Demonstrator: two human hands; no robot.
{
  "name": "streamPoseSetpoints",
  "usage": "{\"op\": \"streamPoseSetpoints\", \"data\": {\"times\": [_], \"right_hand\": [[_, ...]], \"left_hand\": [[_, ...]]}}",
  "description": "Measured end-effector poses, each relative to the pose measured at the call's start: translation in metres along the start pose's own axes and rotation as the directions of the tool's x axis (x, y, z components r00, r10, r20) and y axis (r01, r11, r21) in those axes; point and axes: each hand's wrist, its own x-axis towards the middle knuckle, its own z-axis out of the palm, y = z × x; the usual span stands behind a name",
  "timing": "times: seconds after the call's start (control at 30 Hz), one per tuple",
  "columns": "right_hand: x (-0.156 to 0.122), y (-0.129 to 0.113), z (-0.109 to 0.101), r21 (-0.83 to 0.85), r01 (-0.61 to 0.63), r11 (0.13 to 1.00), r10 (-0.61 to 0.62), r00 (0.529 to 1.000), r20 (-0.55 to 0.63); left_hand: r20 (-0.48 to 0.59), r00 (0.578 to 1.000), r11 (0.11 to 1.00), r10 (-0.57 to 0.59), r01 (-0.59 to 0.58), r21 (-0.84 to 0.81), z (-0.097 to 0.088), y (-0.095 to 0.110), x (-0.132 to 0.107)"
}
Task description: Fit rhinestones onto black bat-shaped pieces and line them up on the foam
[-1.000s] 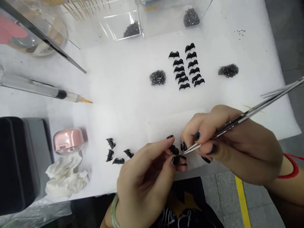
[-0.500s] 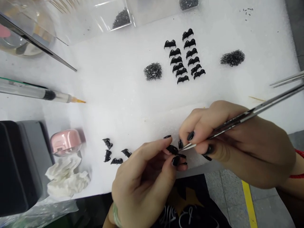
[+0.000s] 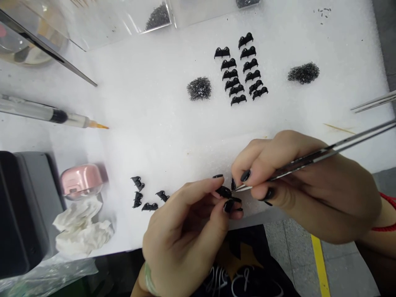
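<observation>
Between its thumb and fingertips, my left hand (image 3: 188, 231) pinches a small black plastic part (image 3: 223, 192), partly hidden by the fingers. My right hand (image 3: 297, 181) is closed around metal tweezers (image 3: 312, 159), whose tips meet the edge of that part. Whether the tips grip anything tiny cannot be made out. Left of my left hand lie several similar black parts (image 3: 150, 206). Further off, more of them stand in two columns (image 3: 229, 74), between a left pile of tiny dark pieces (image 3: 199, 88) and a right pile (image 3: 303, 73).
A syringe with an orange tip (image 3: 62, 116) and another long metal tool (image 3: 52, 53) point in from the left. Nearby are a pink case (image 3: 82, 180), crumpled tissue (image 3: 82, 231) and a dark box (image 3: 21, 210). A second pair of tweezers (image 3: 374, 102) and a toothpick (image 3: 338, 128) lie right.
The view has shifted slightly, so the table things sit a little differently in the picture. Both hands keep their hold, and the tweezer tips stay at the black part.
</observation>
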Motion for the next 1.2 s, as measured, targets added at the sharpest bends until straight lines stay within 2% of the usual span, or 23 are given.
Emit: {"op": "streamPoseSetpoints", "data": {"times": [0.37, 0.73, 0.9, 1.1, 1.2], "right_hand": [[0.002, -0.006, 0.001, 0.002, -0.085, 0.996, 0.086, 0.995, -0.042], [0.002, -0.003, 0.001, 0.110, -0.103, 0.989, 0.105, 0.994, -0.017], [0.002, -0.007, -0.001, 0.142, -0.172, 0.975, 0.173, 0.985, 0.002], [0.002, -0.012, 0.004, 0.171, -0.233, 0.957, 0.252, 0.963, -0.095], [0.000, -0.014, 0.007, 0.155, -0.241, 0.958, 0.262, 0.956, -0.134]], "left_hand": [[0.028, 0.999, 0.999, -0.032, 0.033, -0.041, -0.002, -0.003, -0.004], [0.069, 0.996, 0.999, 0.049, -0.048, -0.026, -0.005, -0.005, -0.005], [0.058, 0.994, 0.996, 0.090, -0.088, -0.034, -0.003, -0.008, -0.005], [0.071, 0.993, 0.995, 0.089, -0.086, -0.045, -0.002, -0.008, -0.005], [0.042, 0.996, 0.996, 0.084, -0.084, -0.019, -0.001, -0.005, -0.004]]}}
